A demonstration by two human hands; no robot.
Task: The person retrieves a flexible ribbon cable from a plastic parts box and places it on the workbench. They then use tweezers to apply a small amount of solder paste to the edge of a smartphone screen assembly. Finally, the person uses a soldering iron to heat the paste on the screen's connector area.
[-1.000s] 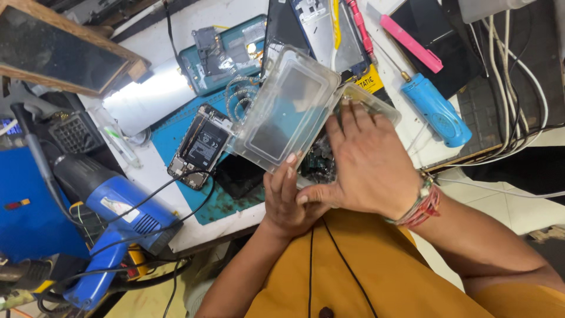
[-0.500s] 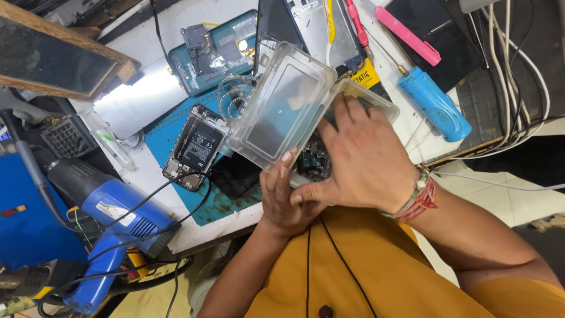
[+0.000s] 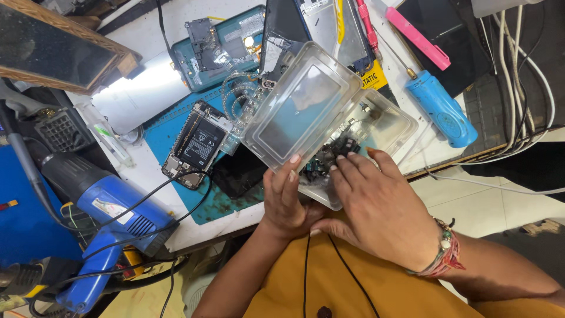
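A clear plastic hinged box [image 3: 385,126] lies open at the bench's front edge, its lid [image 3: 303,109] raised. Small dark phone parts [image 3: 332,156] lie inside it. My left hand [image 3: 286,197] holds the box by its near edge, fingers up against the lid. My right hand [image 3: 376,209] rests over the box's near end, fingertips among the small parts. An opened phone [image 3: 197,144] with its battery showing lies to the left on a teal work mat [image 3: 170,126].
A blue heat gun [image 3: 103,197] with a black cable lies at the left. A blue-handled screwdriver [image 3: 438,109] and a pink tool [image 3: 416,38] lie at the right. A teal phone back [image 3: 220,41], a dark-screened device and a wooden-framed dark panel [image 3: 56,50] sit farther back.
My right hand has slid back toward me off the box, so more of its tray and the small parts now show. The lid stays raised.
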